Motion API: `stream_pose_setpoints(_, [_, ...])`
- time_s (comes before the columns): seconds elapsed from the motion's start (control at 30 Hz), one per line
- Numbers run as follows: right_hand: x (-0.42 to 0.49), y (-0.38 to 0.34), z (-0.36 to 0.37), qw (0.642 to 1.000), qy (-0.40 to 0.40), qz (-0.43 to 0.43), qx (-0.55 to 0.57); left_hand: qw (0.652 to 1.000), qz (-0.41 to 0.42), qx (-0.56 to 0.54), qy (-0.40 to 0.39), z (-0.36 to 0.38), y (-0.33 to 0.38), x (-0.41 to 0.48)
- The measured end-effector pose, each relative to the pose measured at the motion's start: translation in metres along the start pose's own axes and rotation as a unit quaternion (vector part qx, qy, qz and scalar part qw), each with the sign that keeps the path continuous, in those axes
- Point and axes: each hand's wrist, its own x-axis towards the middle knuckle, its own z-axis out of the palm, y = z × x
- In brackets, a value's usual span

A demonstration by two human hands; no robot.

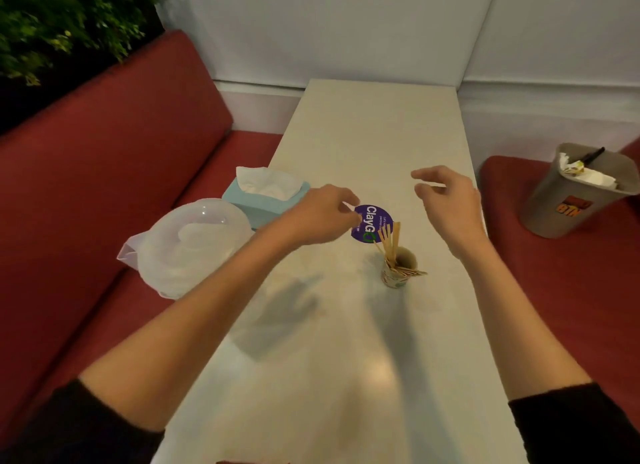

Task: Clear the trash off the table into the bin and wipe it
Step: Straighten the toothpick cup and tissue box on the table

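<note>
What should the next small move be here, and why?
Probably pinch the purple disc and lift it off the table, bound for the bin. The left hand has its fingers curled at the disc's edge, while the right hand hovers open.

Table top (381, 134) was smooth and pale, with a faint sheen toward six o'clock where the light bounced off it. The benches (104, 186) at nine and three wore matt red cloth. At nine-ish sat a see-through plastic dome lid (194, 245), properly glossy, beside a pale blue card tissue box (263, 209) with soft white tissue (266, 183) poking out. The purple sticker (372, 223) dead centre looked slick. The paper cup (398, 275) held thin wooden sticks (389, 238). The bin (561, 214) at three o'clock was dull grey plastic with crumpled paper (595, 178) inside.
</note>
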Motion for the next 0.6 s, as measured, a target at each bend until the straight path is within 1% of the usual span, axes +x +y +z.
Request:
stream_pose_setpoints(0.13, [0.009, -0.039, 0.032, 0.997, -0.074, -0.026, 0.004, 0.999, 0.023, 0.043, 0.019, -0.062, -0.005, -0.001])
stream_pose_setpoints(0.23, [0.015, -0.048, 0.06, 0.993, -0.118, -0.02, -0.017, 0.998, 0.01, 0.03, 0.061, -0.111, -0.026, 0.008])
stream_pose_setpoints(0.37, [0.02, -0.046, 0.095, 0.987, -0.155, -0.003, -0.043, 0.992, -0.043, -0.026, 0.119, -0.163, -0.079, 0.026])
stream_pose_setpoints(0.43, [0.024, -0.042, 0.115, 0.984, -0.169, 0.015, -0.06, 0.986, -0.093, -0.053, 0.13, -0.175, -0.114, 0.041])
stream_pose_setpoints(0.5, [0.031, -0.037, 0.138, 0.981, -0.181, 0.043, -0.062, 0.979, -0.151, -0.076, 0.115, -0.178, -0.15, 0.057])
stream_pose_setpoints(0.6, [0.037, -0.03, 0.167, 0.975, -0.197, 0.088, -0.057, 0.973, -0.202, -0.075, 0.085, -0.166, -0.195, 0.075])
